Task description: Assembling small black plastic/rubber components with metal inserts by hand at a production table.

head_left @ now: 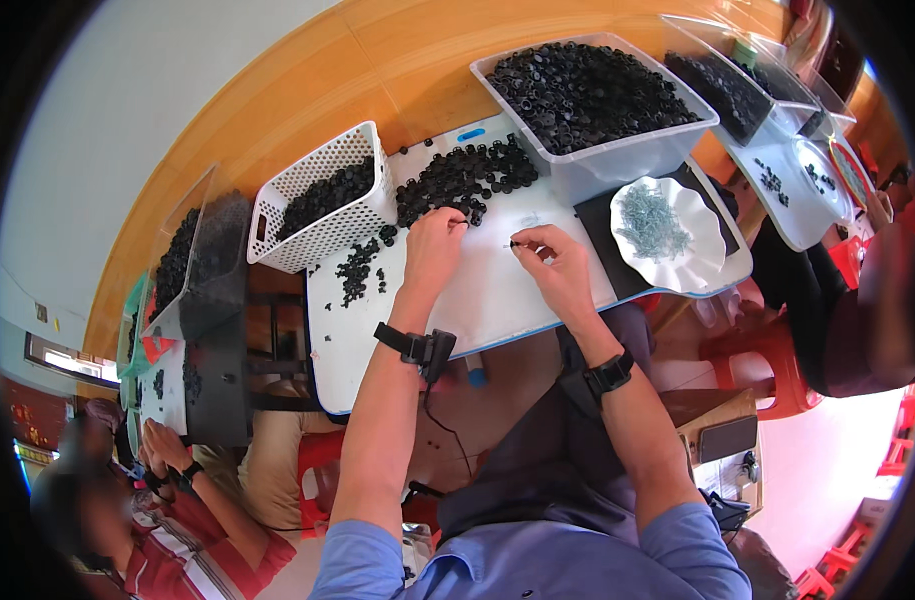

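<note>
My left hand (435, 250) is closed in a pinch beside the pile of small round black plastic parts (467, 175), with a small black part (464, 222) at its fingertips. To its right, my right hand (555, 268) also pinches, over the white table (487, 285). A tiny dark piece (513, 244) shows at its thumb and forefinger, too small to make out fully. Right of that hand, a white scalloped dish (699, 272) holds a heap of thin, pale metallic pieces (652, 222). A smaller scatter of black parts (357, 272) lies left of my left hand.
A white perforated basket (375, 205) and a large clear bin (592, 170), both full of black parts, stand along the far side. The dish sits on a dark mat (602, 245). Co-workers sit at tables on both sides; one's hands (162, 450) show at left.
</note>
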Available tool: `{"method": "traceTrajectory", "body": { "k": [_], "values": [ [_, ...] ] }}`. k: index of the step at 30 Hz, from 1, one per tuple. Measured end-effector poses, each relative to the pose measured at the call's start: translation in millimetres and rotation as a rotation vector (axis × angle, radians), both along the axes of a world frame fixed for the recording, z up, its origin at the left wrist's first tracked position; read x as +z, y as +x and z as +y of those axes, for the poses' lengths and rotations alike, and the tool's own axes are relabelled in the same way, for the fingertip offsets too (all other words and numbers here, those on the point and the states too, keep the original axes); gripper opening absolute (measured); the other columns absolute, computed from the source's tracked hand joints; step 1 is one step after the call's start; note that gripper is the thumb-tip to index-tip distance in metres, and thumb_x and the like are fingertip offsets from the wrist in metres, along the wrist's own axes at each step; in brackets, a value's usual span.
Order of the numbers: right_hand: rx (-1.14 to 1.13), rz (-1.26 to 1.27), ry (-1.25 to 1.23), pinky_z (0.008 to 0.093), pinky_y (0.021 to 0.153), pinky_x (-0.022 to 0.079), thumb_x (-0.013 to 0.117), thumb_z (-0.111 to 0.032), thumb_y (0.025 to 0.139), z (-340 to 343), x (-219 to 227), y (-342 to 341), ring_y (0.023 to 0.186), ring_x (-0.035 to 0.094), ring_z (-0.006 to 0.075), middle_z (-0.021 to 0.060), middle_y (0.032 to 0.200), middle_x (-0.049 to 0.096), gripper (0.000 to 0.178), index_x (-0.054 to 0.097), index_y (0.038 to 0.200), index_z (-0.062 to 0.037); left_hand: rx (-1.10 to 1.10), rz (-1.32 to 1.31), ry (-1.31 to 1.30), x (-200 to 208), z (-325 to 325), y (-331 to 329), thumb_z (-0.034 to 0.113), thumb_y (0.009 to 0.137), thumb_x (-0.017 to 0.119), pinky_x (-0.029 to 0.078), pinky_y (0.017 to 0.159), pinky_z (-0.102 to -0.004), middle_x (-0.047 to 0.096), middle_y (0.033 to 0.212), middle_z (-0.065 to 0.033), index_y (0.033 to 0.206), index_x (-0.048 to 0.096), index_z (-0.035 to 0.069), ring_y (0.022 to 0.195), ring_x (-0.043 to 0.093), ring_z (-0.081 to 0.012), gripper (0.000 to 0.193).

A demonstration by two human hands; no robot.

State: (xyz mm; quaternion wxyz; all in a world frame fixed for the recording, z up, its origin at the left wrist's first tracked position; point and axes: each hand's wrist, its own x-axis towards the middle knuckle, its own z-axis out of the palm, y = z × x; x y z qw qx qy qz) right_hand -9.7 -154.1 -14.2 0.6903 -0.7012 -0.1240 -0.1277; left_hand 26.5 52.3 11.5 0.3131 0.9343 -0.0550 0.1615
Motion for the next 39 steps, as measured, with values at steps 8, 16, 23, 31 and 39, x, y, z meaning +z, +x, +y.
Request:
{"method": "traceTrajectory", "body": {
  "k": [8,16,23,31,39],
  "values": [
    [-0.012,0.019,-0.011,0.0276,0.066,0.050,0.074,-0.004,0.085,-2,3,5,0.077,0.065,0.0131,0.0052,0.093,0.074,0.015,0.076,0.099,-0.0031,0.009,0.194,-0.095,5,4,-15,0.008,0.090,0.066,0.056,0.073,-0.0338,0.075,0.088,-0.0142,0.108,0.074,0.003,0.076,0.072,-0.0231,0.020],
    [-0.058,0.094,0.083,0.0265,0.065,0.050,0.074,-0.005,0.087,0,3,5,0.073,0.062,0.0095,0.0041,0.091,0.073,0.014,0.077,0.100,-0.0028,-0.070,0.116,-0.034,3,-22,-27,0.011,0.087,0.076,0.053,0.072,-0.0331,0.068,0.098,-0.0091,0.120,0.074,0.007,0.076,0.064,-0.0185,0.034],
    [-0.084,0.093,0.085,0.0261,0.064,0.050,0.075,-0.005,0.087,0,2,5,0.071,0.061,0.0091,0.0043,0.092,0.073,0.014,0.077,0.101,-0.0020,-0.116,0.124,-0.031,5,-34,-30,0.010,0.086,0.078,0.055,0.081,-0.0359,0.069,0.099,-0.0122,0.117,0.073,0.006,0.087,0.068,-0.0255,0.032],
    [-0.064,0.064,0.048,0.0264,0.063,0.050,0.075,-0.004,0.086,1,1,3,0.071,0.063,0.0102,0.0044,0.092,0.074,0.015,0.077,0.101,-0.0027,-0.145,0.268,-0.621,-16,-27,-44,0.002,0.098,0.067,0.054,0.087,-0.0260,0.075,0.110,-0.0112,0.124,0.061,-0.002,0.100,0.069,-0.0135,0.027],
    [-0.044,-0.120,-0.089,0.0276,0.061,0.050,0.073,-0.001,0.084,2,8,1,0.068,0.064,0.0149,0.0074,0.093,0.075,0.017,0.078,0.100,-0.0050,-0.219,0.303,-0.685,-21,-20,-44,0.004,0.099,0.068,0.053,0.086,-0.0259,0.076,0.109,-0.0111,0.124,0.060,0.000,0.097,0.068,-0.0116,0.027]
  ]
}}
